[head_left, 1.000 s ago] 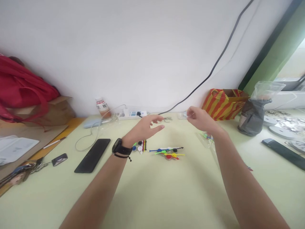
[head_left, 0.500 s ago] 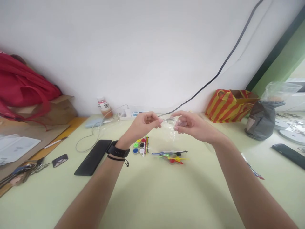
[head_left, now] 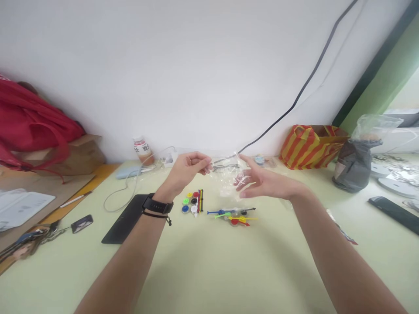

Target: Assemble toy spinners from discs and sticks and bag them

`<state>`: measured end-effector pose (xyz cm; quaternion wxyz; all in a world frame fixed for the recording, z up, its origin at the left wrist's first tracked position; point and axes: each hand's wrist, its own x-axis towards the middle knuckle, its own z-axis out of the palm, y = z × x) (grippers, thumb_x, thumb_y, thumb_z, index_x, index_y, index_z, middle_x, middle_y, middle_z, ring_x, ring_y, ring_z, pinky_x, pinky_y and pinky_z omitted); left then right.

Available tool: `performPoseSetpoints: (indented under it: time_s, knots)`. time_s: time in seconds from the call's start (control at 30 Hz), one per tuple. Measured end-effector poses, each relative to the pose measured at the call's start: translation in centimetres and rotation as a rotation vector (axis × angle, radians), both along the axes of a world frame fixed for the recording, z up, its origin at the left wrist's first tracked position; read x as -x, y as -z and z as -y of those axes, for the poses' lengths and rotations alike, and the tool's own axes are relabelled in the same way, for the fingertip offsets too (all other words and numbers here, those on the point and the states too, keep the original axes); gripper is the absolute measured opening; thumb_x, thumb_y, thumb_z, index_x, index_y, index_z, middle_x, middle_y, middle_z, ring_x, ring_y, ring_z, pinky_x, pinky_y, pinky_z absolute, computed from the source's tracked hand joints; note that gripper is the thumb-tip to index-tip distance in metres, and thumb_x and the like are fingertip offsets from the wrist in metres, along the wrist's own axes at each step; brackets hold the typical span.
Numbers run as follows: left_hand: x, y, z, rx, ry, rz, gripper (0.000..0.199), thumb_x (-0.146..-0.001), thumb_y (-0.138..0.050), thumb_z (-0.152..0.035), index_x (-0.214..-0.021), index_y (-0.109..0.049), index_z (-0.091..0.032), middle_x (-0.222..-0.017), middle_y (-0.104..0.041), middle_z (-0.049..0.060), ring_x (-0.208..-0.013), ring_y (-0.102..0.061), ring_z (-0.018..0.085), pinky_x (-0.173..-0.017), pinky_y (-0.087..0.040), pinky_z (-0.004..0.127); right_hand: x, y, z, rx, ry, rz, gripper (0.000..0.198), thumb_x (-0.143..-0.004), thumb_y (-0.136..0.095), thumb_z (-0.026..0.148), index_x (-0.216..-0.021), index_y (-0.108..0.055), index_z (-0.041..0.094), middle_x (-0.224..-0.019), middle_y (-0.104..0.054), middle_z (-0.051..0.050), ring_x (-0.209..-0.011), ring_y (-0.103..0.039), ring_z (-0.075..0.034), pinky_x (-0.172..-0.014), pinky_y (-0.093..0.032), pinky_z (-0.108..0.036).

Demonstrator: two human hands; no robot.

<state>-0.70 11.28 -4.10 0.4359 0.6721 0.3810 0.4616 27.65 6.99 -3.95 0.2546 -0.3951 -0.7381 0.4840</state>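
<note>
A crumpled clear plastic bag hangs above the table between my hands. My left hand pinches its left edge between thumb and fingers. On the right side of the bag, my right hand has its fingers spread, with some fingertips showing through the film; whether they are inside or behind it I cannot tell. Below lie several coloured discs in rows, beside thin upright-laid arrow sticks. Closer to the middle is a loose cluster of coloured plastic arrow spinners in blue, green, yellow, red and black.
A black phone lies by my left forearm. Behind are a bottle, a white cable and a power strip. A striped bag and a grey bag stand right. A small packet lies beside my right forearm.
The right hand's fingers have spread apart, and the plastic bag is opened wider between the hands. My left hand has shifted slightly left, still pinching the bag.
</note>
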Motion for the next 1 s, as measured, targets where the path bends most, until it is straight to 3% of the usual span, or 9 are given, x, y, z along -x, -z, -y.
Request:
performPoseSetpoints:
  time_s: [0.1,0.23,0.3,0.37,0.47,0.6,0.67,0.8,1.0]
  knots:
    - [0.5,-0.4,-0.1,0.040,-0.036,0.108,0.029,-0.087,-0.077,-0.043,-0.087,-0.067,-0.017,-0.082,-0.077,0.007,-0.075,-0.071,0.018,-0.075,-0.056,0.032,0.1,0.9,-0.5,0.022,-0.058,0.022,0.119,-0.083,-0.077,0.024,-0.166,0.007,0.037,-0.109,-0.071,-0.002,-0.096,-0.073,-0.021,-0.091,-0.060,-0.043]
    - [1.4,-1.4,0.6,0.187,0.120,0.119,0.032,-0.088,-0.074,-0.040,-0.108,-0.065,-0.017,-0.094,-0.079,0.011,-0.082,-0.076,0.023,-0.081,-0.059,0.038,0.2,1.1,-0.7,-0.036,-0.083,0.034,0.106,-0.085,-0.069,0.019,-0.166,-0.003,0.035,-0.102,-0.072,-0.001,-0.095,-0.072,-0.021,-0.092,-0.059,-0.042]
    - [1.7,-1.7,1.0,0.220,0.189,-0.016,0.048,-0.089,-0.074,-0.046,-0.126,-0.063,-0.018,-0.101,-0.079,0.012,-0.083,-0.077,0.025,-0.080,-0.060,0.039,0.2,0.9,-0.6,-0.045,-0.142,0.038,0.099,-0.086,-0.065,0.018,-0.166,-0.008,0.035,-0.101,-0.072,-0.001,-0.092,-0.072,-0.021,-0.089,-0.060,-0.041]
    - [1.7,-1.6,1.1,0.207,0.217,-0.163,0.051,-0.088,-0.076,-0.049,-0.126,-0.065,-0.018,-0.101,-0.079,0.013,-0.082,-0.077,0.024,-0.077,-0.060,0.037,0.3,0.9,-0.5,-0.062,-0.135,0.042,0.091,-0.088,-0.061,0.018,-0.164,-0.014,0.035,-0.100,-0.072,-0.002,-0.087,-0.073,-0.020,-0.084,-0.060,-0.040]
    - [1.6,-1.1,0.9,0.199,0.227,-0.237,0.040,-0.088,-0.077,-0.050,-0.108,-0.071,-0.016,-0.096,-0.079,0.012,-0.081,-0.077,0.022,-0.076,-0.061,0.034,0.5,1.1,-0.7,-0.140,0.081,0.064,0.069,-0.091,-0.061,0.026,-0.154,-0.033,0.031,-0.101,-0.072,-0.003,-0.081,-0.072,-0.020,-0.071,-0.058,-0.035]
    - [1.6,-1.0,0.7,0.231,0.214,-0.087,0.037,-0.089,-0.077,-0.048,-0.106,-0.065,-0.018,-0.106,-0.079,0.013,-0.089,-0.078,0.024,-0.087,-0.062,0.040,1.0,1.2,-1.4,-0.424,0.592,0.131,0.040,-0.084,-0.075,0.043,-0.115,-0.059,0.023,-0.091,-0.071,-0.003,-0.076,-0.066,-0.021,-0.063,-0.051,-0.033]
    - [1.7,-1.3,0.9,0.242,0.216,-0.042,0.037,-0.089,-0.078,-0.047,-0.108,-0.063,-0.019,-0.111,-0.078,0.013,-0.093,-0.079,0.025,-0.091,-0.061,0.043,1.4,1.0,-1.6,-0.498,0.666,0.115,0.029,-0.085,-0.075,0.046,-0.096,-0.064,0.021,-0.086,-0.071,-0.004,-0.076,-0.064,-0.020,-0.067,-0.050,-0.034]
    - [1.8,-1.4,1.1,0.235,0.261,-0.046,0.046,-0.091,-0.076,-0.047,-0.127,-0.064,-0.021,-0.123,-0.075,0.015,-0.102,-0.077,0.028,-0.097,-0.060,0.048,2.2,0.9,-1.4,-0.272,0.505,-0.074,0.026,-0.093,-0.066,0.046,-0.098,-0.071,0.021,-0.100,-0.076,-0.008,-0.080,-0.066,-0.020,-0.069,-0.053,-0.033]
    - [1.7,-0.8,0.9,0.280,0.370,-0.066,0.051,-0.094,-0.074,-0.045,-0.139,-0.064,-0.022,-0.134,-0.071,0.017,-0.115,-0.073,0.031,-0.103,-0.057,0.050,2.7,2.5,-2.3,0.087,0.427,-0.287,0.033,-0.084,-0.077,0.038,-0.112,-0.072,0.023,-0.104,-0.076,-0.007,-0.082,-0.064,-0.018,-0.072,-0.051,-0.031]
